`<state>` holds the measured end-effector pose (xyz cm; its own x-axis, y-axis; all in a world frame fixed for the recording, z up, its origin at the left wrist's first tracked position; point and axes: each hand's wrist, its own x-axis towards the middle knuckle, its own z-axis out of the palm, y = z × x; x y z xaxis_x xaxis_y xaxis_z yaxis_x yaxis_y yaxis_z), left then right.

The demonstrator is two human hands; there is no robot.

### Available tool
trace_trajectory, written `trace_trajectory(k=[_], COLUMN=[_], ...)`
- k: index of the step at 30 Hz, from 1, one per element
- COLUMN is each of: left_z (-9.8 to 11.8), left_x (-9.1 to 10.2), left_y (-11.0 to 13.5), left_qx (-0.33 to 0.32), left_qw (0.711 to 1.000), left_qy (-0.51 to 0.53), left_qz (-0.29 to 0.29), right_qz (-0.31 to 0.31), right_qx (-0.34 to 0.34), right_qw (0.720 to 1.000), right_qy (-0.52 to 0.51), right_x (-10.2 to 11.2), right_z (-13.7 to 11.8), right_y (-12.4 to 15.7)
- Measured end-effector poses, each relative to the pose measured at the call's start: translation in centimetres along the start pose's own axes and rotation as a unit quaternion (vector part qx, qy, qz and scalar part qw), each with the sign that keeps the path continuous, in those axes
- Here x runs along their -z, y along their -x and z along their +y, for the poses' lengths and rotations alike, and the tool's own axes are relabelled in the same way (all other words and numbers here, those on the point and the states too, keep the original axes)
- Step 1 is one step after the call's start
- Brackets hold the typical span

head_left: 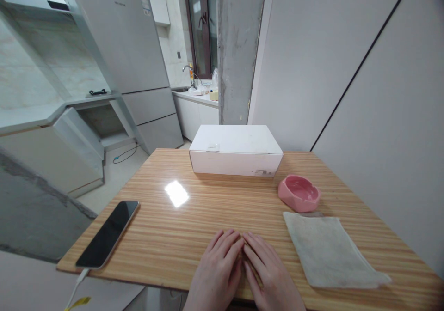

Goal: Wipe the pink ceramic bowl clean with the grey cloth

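My left hand (218, 267) and my right hand (267, 267) lie flat side by side on the wooden table (194, 223) near its front edge, fingers stretched out and touching at the tips. Neither holds anything. A folded pale cloth (329, 248) lies just right of my right hand. A pink bowl (299, 192) sits beyond the cloth. A closed white box (236, 150) stands at the far middle of the table. A black phone (108, 233) lies face up at the left edge, with a white cable running off the table.
A grey wall (347, 61) borders the table's far and right sides. A concrete pillar (239, 47) rises behind the box. A tall fridge (128, 61) and a kitchen counter with a sink (194, 94) stand to the left, across open floor.
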<state>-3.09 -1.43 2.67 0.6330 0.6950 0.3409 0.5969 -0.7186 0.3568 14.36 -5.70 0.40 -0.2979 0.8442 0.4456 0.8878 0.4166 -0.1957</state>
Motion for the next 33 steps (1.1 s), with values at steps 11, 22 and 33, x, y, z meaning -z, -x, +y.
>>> trace_trajectory(k=[11, 22, 33], left_z=[0.03, 0.04, -0.03], left_x=[0.06, 0.1, -0.01], left_y=[0.03, 0.01, 0.06], left_qx=[-0.004, -0.009, -0.01], left_qw=[1.0, 1.0, 1.0], left_qy=[-0.003, -0.018, -0.016], left_qz=[-0.008, -0.006, -0.003], right_qz=[-0.008, -0.001, 0.003], right_qx=[-0.002, 0.011, 0.015], right_qw=[1.0, 1.0, 1.0], right_qy=[0.003, 0.017, 0.018], right_x=[-0.2, 0.03, -0.43], right_z=[0.1, -0.08, 0.25], right_y=[0.03, -0.13, 0.06])
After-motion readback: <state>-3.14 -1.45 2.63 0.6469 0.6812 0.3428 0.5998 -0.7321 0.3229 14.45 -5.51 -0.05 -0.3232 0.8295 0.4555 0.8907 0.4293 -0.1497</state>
